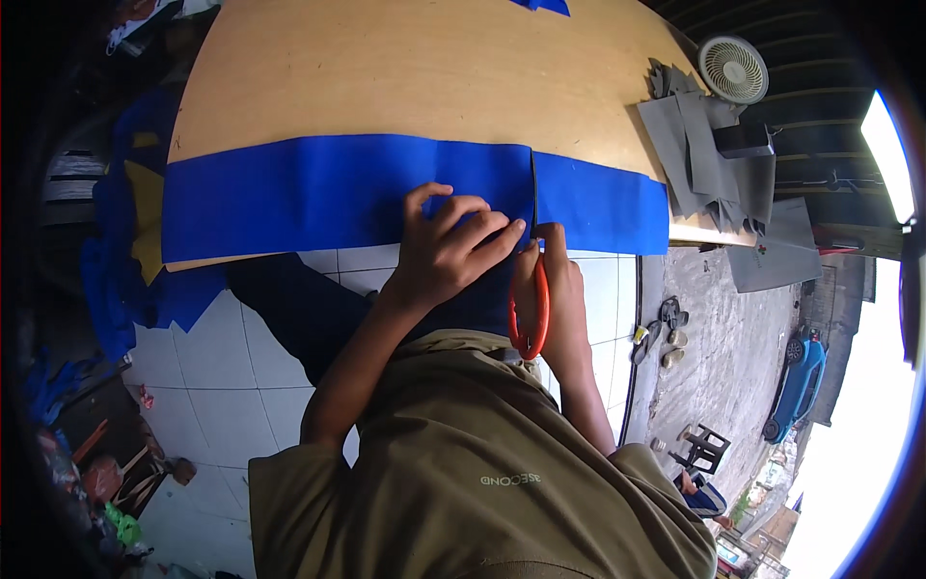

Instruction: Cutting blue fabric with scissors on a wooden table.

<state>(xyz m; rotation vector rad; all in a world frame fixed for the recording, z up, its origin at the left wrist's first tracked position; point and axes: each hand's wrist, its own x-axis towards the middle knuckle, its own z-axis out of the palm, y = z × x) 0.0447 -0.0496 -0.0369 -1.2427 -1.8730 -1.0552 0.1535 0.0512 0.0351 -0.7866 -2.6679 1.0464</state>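
Gripping the orange-handled scissors (542,307), the right hand (561,275) is holding them at the near edge of a blue sheet (280,198), with the dark blade pointing toward the sheet's far edge. The left hand (449,241) is spreading its fingers loosely over the sheet, just left of the scissors; whether all its fingertips are pressing down, I cannot tell. The blue sheet is lying as a long strip along the near side of the table (415,77), stretching left and right of the blade. Grey pieces (670,135) are lying at the table's right end, near a round fan (733,69).
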